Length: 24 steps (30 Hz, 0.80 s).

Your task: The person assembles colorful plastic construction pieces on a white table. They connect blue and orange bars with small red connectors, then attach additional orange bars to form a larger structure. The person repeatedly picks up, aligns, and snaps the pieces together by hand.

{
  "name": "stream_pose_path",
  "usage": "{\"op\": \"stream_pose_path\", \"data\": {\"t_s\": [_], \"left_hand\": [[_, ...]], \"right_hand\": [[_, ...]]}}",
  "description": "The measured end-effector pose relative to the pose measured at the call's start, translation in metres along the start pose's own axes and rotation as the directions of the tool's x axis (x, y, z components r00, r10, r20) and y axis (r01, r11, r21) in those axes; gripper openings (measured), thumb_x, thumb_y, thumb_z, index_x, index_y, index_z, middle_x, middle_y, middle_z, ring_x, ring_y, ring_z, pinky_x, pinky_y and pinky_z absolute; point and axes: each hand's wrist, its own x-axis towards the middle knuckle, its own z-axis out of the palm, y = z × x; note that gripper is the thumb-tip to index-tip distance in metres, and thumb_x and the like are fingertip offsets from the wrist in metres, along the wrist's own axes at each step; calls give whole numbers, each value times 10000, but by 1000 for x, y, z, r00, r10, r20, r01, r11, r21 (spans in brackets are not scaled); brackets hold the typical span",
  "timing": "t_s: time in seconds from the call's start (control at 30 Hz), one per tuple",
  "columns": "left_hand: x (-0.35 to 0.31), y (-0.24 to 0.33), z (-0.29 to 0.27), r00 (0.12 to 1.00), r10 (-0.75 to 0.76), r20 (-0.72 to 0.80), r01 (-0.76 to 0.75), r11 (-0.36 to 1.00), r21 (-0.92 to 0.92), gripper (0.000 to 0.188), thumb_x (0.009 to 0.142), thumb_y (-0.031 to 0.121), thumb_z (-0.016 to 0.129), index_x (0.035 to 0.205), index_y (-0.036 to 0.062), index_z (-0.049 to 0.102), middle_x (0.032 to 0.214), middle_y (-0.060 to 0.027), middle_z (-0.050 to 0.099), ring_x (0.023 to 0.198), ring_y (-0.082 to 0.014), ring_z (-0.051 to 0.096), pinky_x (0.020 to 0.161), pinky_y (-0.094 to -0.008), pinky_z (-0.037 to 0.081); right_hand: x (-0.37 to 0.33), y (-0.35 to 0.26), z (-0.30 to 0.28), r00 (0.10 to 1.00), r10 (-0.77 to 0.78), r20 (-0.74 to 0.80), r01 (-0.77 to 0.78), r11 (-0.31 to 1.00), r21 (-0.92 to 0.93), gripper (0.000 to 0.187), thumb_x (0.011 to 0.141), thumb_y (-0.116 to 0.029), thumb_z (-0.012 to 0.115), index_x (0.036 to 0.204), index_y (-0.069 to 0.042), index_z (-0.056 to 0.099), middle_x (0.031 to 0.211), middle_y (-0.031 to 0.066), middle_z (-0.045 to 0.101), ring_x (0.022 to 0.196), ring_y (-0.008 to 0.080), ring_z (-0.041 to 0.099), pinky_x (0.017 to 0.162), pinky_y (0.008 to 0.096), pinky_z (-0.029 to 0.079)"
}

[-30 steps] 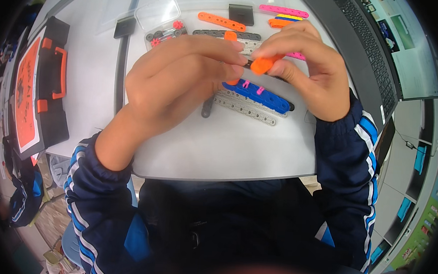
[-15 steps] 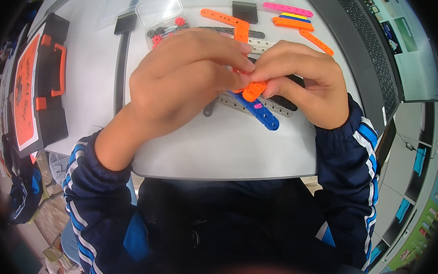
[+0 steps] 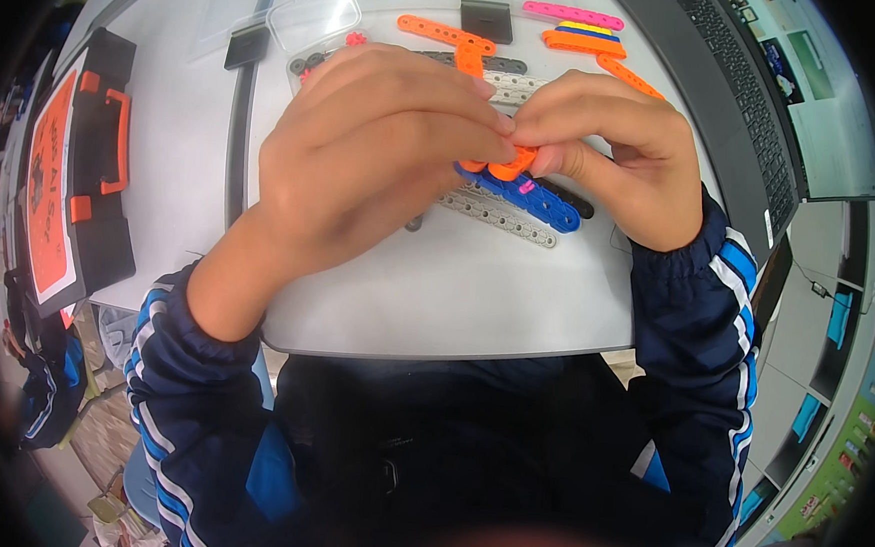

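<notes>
Our left hand (image 3: pixel 365 149) grips one blue perforated beam (image 3: pixel 537 205) above the desk (image 3: pixel 436 304), in from its near edge; our right hand (image 3: pixel 610 149) pinches an orange link (image 3: pixel 512 165). One visible pink peg (image 3: pixel 526 187) is seated; we cannot tell whether the link is fastened. One pink beam (image 3: pixel 573 15) lies unattached.

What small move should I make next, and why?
Perhaps press the orange piece lightly toward the blue beam: the right hand pinches it, it overlaps the beam in view, and the left hand hides whether the two are joined.
</notes>
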Motion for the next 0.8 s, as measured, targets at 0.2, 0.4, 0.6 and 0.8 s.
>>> {"op": "stream_pose_path", "data": {"t_s": [0.2,0.4,0.6,0.8], "left_hand": [[0,-1,-1,1000,1,16,-1,1000,12,256,733,1,767,983,27,720,998,-109,731,925,-254,682,840,-364,494],[-1,0,-1,1000,-4,14,4,1000,30,250,735,-1,762,979,31,719,989,-103,729,890,-237,673,814,-352,481],[-2,-2,-1,1000,17,19,-18,999,44,249,719,11,774,960,31,717,964,-103,724,857,-230,668,780,-348,476],[-1,-1,-1,1000,17,18,-18,998,55,265,711,-3,785,964,21,707,962,-110,723,861,-237,672,772,-340,479]], "right_hand": [[-1,0,1,999,37,-7,-37,998,50,175,833,-33,760,1007,-18,763,961,103,733,905,185,673,837,289,522],[-1,1,2,998,61,-7,-60,993,101,177,834,-39,762,1010,-22,764,963,100,735,906,185,673,845,290,523],[-1,2,2,998,53,13,-54,995,84,183,831,-35,761,1013,-25,765,966,100,735,915,184,669,850,295,523],[1,1,1,998,57,8,-57,998,38,189,827,-49,764,1014,-30,764,985,96,729,908,188,667,830,295,514]]}}
